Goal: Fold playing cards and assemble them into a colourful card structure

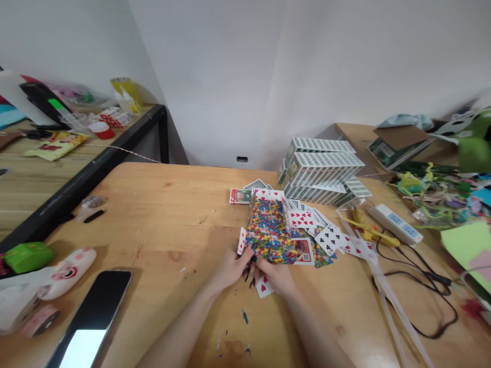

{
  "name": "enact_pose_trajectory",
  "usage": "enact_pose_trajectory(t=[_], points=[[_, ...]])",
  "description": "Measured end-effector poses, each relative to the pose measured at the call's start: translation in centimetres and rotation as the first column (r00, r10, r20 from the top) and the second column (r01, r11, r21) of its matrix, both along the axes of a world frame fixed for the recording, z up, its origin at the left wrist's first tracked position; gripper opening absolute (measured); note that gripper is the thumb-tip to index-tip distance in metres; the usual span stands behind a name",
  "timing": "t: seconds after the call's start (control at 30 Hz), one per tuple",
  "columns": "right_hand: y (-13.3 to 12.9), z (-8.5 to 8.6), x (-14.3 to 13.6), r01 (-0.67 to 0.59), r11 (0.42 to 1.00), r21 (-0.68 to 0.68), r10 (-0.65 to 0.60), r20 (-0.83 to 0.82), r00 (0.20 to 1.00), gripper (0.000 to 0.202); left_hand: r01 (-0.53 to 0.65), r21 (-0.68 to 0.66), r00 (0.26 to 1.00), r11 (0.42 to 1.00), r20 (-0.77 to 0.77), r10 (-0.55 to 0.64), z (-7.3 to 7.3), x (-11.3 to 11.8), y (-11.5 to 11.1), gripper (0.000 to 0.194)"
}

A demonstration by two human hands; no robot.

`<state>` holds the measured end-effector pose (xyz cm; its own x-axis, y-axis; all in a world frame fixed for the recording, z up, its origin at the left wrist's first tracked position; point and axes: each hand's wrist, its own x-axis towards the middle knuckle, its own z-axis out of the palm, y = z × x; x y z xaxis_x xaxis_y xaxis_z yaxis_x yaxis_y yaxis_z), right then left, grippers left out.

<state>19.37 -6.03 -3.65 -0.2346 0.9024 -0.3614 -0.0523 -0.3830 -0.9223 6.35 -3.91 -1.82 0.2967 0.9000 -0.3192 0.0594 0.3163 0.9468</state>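
Note:
A folded sheet with a colourful, busy pattern [268, 217] lies at the middle of the wooden table. My left hand [235, 267] and my right hand [274, 272] meet at its near edge, fingers closed on that edge. A red diamond card [241, 241] stands tilted beside my left hand. Under my right hand, a heart card [264, 288] shows partly. More playing cards, among them a heart card [302, 219] and a club card [330, 239], spread to the right of the sheet. Behind it sits a red and green card box [241, 196].
Striped card boxes [326, 168] are stacked at the back right. A power strip [397, 223], yellow tool [368, 230] and black cables [414, 286] lie right. A phone [92, 317] and a green object [28, 258] are at the left.

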Motion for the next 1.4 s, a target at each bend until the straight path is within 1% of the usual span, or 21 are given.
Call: enact_pose_trajectory(t=[0.1,0.23,0.3,0.47,0.57,0.67,0.83,1.03,1.17,1.3,1.4], points=[[-0.1,-0.2,0.0,-0.003,1.0,0.028,0.005,-0.076,0.997,0.039,0.022,0.023,1.0,0.999,0.002,-0.022,0.2,-0.2,0.0,0.038],[-0.3,-0.9,0.2,0.058,0.998,0.021,-0.053,-0.191,0.98,0.033,0.015,0.018,1.0,1.0,-0.004,-0.015,0.1,-0.3,0.0,0.038],[-0.5,-1.2,0.3,0.066,0.998,0.013,-0.061,-0.23,0.971,0.032,0.018,0.005,1.0,1.0,0.004,-0.018,0.0,-0.4,-0.1,0.039],[-0.8,-1.0,0.5,0.052,0.999,0.0,-0.05,-0.313,0.948,0.036,0.045,-0.01,0.998,0.999,0.054,-0.044,0.0,-0.5,0.0,0.04],[-0.6,-0.7,0.4,0.053,0.998,-0.025,-0.058,-0.321,0.945,0.037,0.002,-0.019,0.999,1.0,0.053,-0.001,0.1,-0.3,0.0,0.041],[-0.2,-0.8,0.1,0.04,0.999,-0.035,-0.048,-0.274,0.96,0.037,-0.033,-0.003,0.999,0.999,0.041,0.033,0.3,0.0,-0.1,0.041],[0.1,-1.1,0.0,0.003,0.999,-0.048,-0.012,-0.208,0.978,0.041,0.036,0.003,0.997,0.999,0.064,-0.036,0.4,0.1,-0.1,0.045],[-0.4,-1.1,0.1,0.021,1.0,0.019,-0.016,-0.245,0.969,0.036,0.073,-0.013,0.991,0.997,0.11,-0.071,0.3,-0.2,-0.1,0.041],[-0.8,-1.1,0.0,0.055,0.997,0.057,-0.036,-0.293,0.955,0.03,0.114,-0.009,0.988,0.993,0.108,-0.112,0.3,-0.4,-0.1,0.041],[-0.9,-0.9,0.1,0.088,0.995,0.042,-0.067,-0.364,0.929,0.03,0.079,-0.012,0.994,0.997,0.072,-0.078,0.3,-0.5,-0.1,0.04],[-0.9,-0.7,0.1,0.11,0.994,0.014,-0.095,-0.396,0.913,0.033,0.085,-0.031,0.992,0.996,0.096,-0.082,0.4,-0.5,-0.1,0.04]])
